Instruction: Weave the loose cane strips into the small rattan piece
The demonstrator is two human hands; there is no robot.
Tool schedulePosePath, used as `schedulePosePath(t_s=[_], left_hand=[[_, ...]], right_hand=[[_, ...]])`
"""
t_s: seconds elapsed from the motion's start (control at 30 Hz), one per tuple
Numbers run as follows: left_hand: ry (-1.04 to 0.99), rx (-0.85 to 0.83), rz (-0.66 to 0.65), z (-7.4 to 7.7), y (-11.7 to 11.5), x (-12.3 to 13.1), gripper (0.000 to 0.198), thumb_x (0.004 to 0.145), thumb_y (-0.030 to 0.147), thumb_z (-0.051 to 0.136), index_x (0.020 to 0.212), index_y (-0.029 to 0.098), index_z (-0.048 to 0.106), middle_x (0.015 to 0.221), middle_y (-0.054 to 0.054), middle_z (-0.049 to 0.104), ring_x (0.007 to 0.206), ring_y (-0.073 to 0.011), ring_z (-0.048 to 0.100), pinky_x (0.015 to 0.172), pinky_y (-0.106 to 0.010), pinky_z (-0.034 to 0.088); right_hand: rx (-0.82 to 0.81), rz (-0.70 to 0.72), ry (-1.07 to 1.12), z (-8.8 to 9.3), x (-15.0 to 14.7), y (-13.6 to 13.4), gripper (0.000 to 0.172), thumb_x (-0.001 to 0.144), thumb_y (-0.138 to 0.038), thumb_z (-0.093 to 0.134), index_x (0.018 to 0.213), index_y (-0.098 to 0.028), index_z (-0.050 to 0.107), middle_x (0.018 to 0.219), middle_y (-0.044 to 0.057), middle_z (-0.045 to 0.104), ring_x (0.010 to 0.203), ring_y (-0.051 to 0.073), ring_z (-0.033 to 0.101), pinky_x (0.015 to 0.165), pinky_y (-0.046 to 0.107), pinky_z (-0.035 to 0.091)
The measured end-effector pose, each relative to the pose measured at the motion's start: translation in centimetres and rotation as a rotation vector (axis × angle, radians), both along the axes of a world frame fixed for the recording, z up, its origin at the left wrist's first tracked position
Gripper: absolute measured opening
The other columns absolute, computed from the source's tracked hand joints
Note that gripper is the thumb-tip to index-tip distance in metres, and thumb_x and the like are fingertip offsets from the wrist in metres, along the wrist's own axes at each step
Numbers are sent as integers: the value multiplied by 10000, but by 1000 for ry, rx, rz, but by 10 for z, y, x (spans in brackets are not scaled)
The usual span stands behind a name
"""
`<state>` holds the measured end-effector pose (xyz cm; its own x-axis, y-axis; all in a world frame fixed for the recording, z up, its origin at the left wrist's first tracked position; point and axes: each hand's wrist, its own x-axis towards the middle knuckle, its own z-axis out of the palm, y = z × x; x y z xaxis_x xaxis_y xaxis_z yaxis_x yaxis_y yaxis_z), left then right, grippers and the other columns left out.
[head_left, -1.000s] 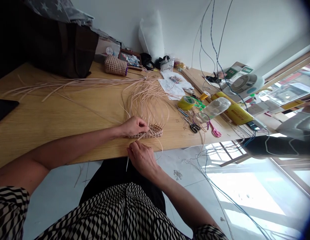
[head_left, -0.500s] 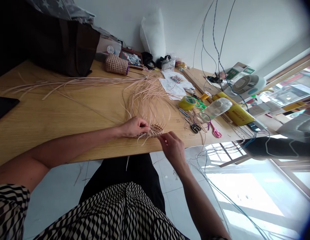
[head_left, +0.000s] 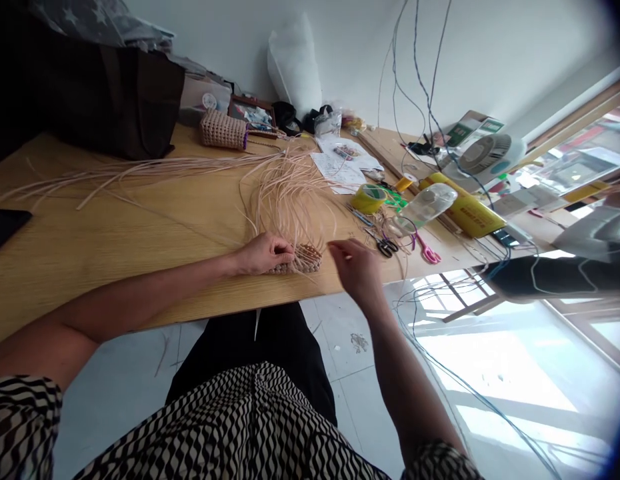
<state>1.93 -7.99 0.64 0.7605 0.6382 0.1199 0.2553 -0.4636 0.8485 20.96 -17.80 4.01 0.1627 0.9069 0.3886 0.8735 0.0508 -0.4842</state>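
A small woven piece (head_left: 308, 259) of tan strands lies near the table's front edge. My left hand (head_left: 270, 253) is closed on its left end, thumb and fingers pinched together. Long pale strands (head_left: 290, 193) fan out from the piece across the table toward the back and far left. Just right of the woven piece, apart from it, my right hand (head_left: 357, 263) is raised with its fingers bent together and slightly blurred. Whether a thin strand lies between those fingertips is too small to tell.
Black scissors (head_left: 388, 248), pink scissors (head_left: 430, 252), a yellow tape roll (head_left: 369, 199) and a clear bottle (head_left: 430, 205) lie to the right. Behind are papers (head_left: 340, 172), a woven pouch (head_left: 223, 129) and a dark bag (head_left: 115, 100).
My right hand has moved right and slightly up, away from the woven piece. My left hand keeps its grip. The whole view has shifted a little.
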Motion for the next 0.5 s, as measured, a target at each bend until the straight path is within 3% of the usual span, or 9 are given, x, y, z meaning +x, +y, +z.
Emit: schedulePosePath(t_s=[0.07,0.13,0.3,0.4,0.5], left_hand=[[-19,-21,-19,-1,0,0,250,788,332,561,765,115,683,684,-14,637,633,-110,533,591,-213,392],[-41,-56,-34,-1,0,0,261,792,349,564,830,126,693,736,-20,657,669,-120,555,609,-221,404],[-1,-92,-37,2,1,1,261,784,356,572,767,118,678,633,3,589,572,-94,487,530,-216,348],[59,-67,-69,3,3,1,285,778,359,575,633,119,626,534,30,483,506,-71,397,487,-213,282],[94,-62,-111,2,5,2,254,772,341,575,653,124,628,556,28,502,523,-75,405,504,-215,295]], right_hand=[[-110,155,112,-2,-21,19,211,818,-279,533,780,-151,697,717,41,651,633,116,547,613,231,390],[-208,225,206,-6,-32,36,216,775,-317,577,731,-135,686,612,9,601,569,95,498,556,214,356],[-243,262,372,-15,-31,58,212,707,-310,605,652,-109,642,510,-35,476,497,66,389,475,206,273],[-214,265,392,-12,-30,64,192,701,-288,598,632,-112,632,517,-33,482,501,65,387,480,212,274],[-205,242,359,-8,-36,73,165,699,-265,605,639,-116,642,528,-29,500,513,69,407,494,218,286]])
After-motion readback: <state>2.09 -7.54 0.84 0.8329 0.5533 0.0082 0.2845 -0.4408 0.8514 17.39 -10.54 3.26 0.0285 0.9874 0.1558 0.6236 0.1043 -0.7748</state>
